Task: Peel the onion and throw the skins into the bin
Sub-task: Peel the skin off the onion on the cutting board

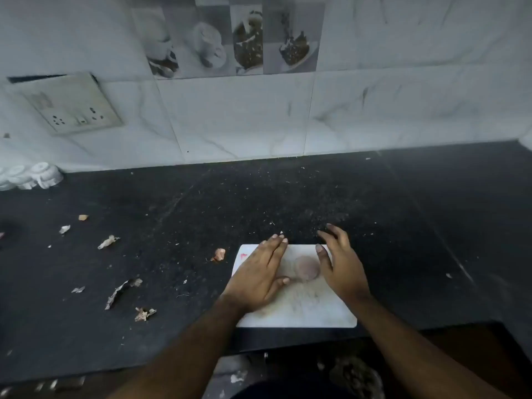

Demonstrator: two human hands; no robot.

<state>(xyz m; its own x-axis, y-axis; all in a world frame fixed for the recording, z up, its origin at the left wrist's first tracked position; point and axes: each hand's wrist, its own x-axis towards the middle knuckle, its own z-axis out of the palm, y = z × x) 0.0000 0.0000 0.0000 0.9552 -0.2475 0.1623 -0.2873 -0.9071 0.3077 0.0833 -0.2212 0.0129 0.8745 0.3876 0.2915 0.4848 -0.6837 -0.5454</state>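
Hands flank a peeled onion (307,268) that sits near the middle of a white cutting board (299,309) at the counter's front edge. Her left hand (259,273) lies flat on the board, fingers straight and together, thumb tip just beside the onion. Right hand (339,263) hovers on the other side with fingers relaxed and spread, gripping nothing; whether it touches the onion I cannot tell. Skin scraps (122,292) lie scattered over the dark counter (288,203) to the left

onion (307,268): blurred | cutting board (302,309): partly under hands | white object (31,175): cut by left edge
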